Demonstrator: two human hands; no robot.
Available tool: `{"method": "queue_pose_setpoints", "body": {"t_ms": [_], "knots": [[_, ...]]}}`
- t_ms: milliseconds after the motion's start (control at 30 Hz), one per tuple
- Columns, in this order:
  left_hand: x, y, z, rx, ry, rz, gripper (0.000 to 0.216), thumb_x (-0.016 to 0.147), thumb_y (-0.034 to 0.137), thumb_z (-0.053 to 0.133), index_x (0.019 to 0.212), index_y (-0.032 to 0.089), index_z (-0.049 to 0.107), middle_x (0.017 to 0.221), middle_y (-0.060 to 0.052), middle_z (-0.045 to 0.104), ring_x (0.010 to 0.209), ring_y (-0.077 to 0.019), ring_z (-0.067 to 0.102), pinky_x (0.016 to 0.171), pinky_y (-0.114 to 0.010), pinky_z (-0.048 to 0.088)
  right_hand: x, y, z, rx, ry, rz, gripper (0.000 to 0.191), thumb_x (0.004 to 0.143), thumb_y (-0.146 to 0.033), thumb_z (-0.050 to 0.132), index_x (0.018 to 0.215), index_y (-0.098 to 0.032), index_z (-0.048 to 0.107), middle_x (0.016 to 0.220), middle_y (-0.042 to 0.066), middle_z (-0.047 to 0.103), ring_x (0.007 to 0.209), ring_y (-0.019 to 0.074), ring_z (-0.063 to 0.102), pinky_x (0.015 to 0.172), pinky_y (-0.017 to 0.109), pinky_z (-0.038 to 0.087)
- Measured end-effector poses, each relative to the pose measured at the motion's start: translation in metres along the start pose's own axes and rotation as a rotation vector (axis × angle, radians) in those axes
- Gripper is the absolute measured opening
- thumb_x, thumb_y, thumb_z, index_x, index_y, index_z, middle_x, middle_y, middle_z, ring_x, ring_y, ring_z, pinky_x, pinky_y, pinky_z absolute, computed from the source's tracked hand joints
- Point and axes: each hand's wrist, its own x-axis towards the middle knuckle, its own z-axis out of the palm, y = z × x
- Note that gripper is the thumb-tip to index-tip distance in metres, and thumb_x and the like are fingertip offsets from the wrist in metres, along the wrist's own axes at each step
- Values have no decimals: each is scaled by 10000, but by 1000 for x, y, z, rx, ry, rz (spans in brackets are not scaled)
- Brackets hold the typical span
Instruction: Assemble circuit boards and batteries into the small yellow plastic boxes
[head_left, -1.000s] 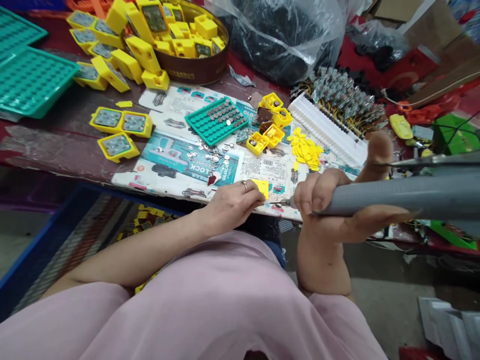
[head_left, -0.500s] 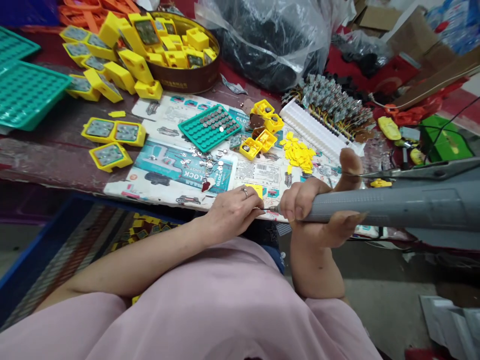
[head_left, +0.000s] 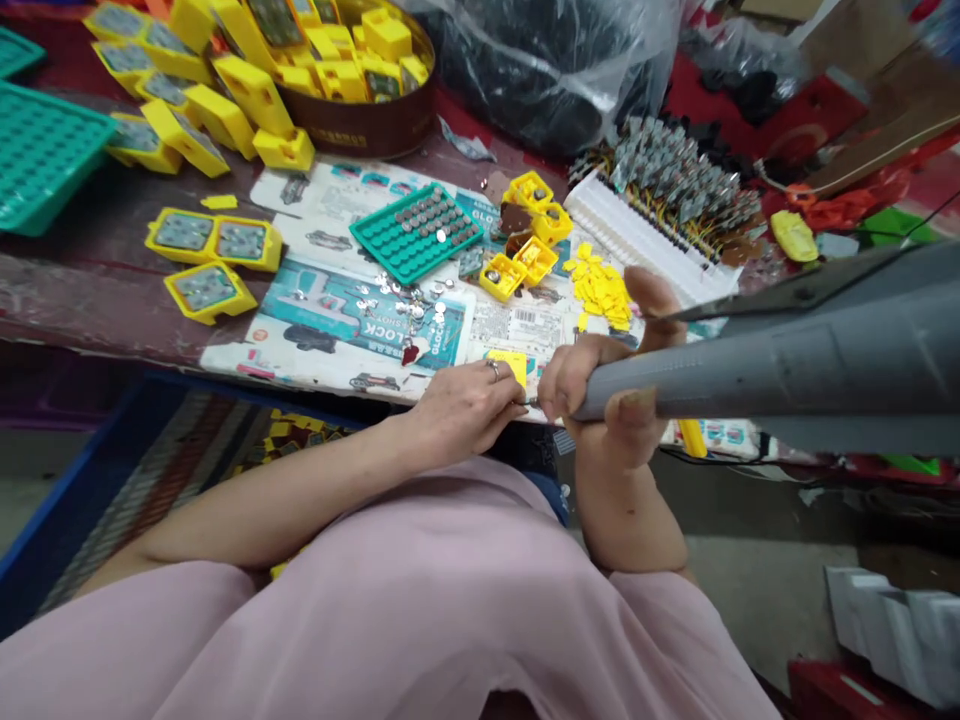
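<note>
In the head view my left hand (head_left: 469, 405), with a ring on one finger, is at the table's front edge. Its fingers are closed on a yellow plastic housing (head_left: 511, 366), partly hidden under them. My right hand (head_left: 611, 390) grips a grey electric screwdriver (head_left: 750, 370) near its front end, the tool lying almost level. A dark metal lever runs along the tool's upper side. The thin bit points left and meets the yellow housing by my left fingertips; the exact contact is hidden.
Behind my hands are a green tray (head_left: 416, 235) with small round metal parts, yellow open housings (head_left: 534, 260), yellow chips (head_left: 600, 288) and a white rack (head_left: 637, 235) of wired grey parts. A brown tin (head_left: 367, 130) heaped with yellow blocks stands back left.
The screwdriver and my right hand have moved left, closer to my left hand, so less of the bit shows. The view has shifted slightly. My left hand keeps its hold.
</note>
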Motion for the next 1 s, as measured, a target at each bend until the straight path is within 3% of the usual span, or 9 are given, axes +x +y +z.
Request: {"method": "queue_pose_setpoints", "body": {"t_ms": [100, 200, 300, 433, 600, 733, 833, 1000], "knots": [[-3, -4, -3, -13, 73, -34, 242, 1004, 266, 463, 976, 173, 685, 893, -55, 704, 836, -177, 661, 710, -277, 497, 2, 0, 0, -74, 58, 82, 460, 819, -662, 634, 1196, -402, 596, 506, -105, 453, 344, 114, 415, 371, 269, 421], [-7, -11, -7, -9, 132, -87, 280, 979, 348, 540, 1142, 156, 663, 1057, -97, 704, 980, -206, 653, 846, -318, 520, 11, -5, 4, -39, 166, 3, 364, 852, -591, 651, 1184, -450, 602, 495, -107, 434, 329, 103, 391, 344, 243, 369], [-10, -16, -9, 10, 121, -87, 289, 961, 397, 570, 1127, 185, 673, 1117, -97, 699, 1013, -222, 640, 914, -373, 507, 18, -6, 6, -103, 233, -73, 320, 886, -609, 608, 1182, -489, 583, 492, -102, 386, 336, 100, 383, 357, 228, 338], [-10, -20, -2, 109, 110, -94, 265, 936, 393, 613, 1107, 201, 678, 1233, -103, 692, 1131, -288, 619, 926, -434, 499, 19, 2, 8, -241, 294, -128, 456, 893, -675, 545, 1294, -463, 504, 503, -91, 334, 342, 109, 347, 376, 253, 334], [-5, -24, 6, 59, -23, -101, 493, 909, 358, 650, 1325, 107, 565, 1418, -185, 592, 1298, -329, 563, 1028, -482, 474, 15, 15, 9, -310, 183, -92, 703, 917, -712, 444, 1528, -447, 220, 507, -87, 322, 348, 146, 369, 394, 301, 340], [-2, -25, 9, -13, -84, -124, 423, 944, 265, 595, 1333, 103, 555, 1347, -163, 648, 1224, -282, 627, 1020, -444, 477, 11, 18, 8, -468, 149, -4, 768, 930, -755, 292, 1567, -415, 34, 549, -71, 338, 381, 174, 384, 442, 327, 370], [0, -26, 11, -6, -82, -116, 393, 931, 256, 608, 1293, 104, 584, 1284, -137, 683, 1167, -282, 644, 999, -418, 476, 10, 19, 7, -536, 116, 43, 687, 945, -742, 235, 1540, -438, 74, 583, -60, 346, 405, 175, 419, 477, 325, 392], [1, -28, 11, -7, -100, -107, 362, 912, 257, 607, 1250, 127, 624, 1183, -112, 714, 1105, -276, 646, 970, -395, 470, 12, 22, 7, -562, 57, 33, 564, 938, -743, 323, 1412, -439, 292, 657, -46, 417, 402, 137, 416, 437, 299, 384]]}}
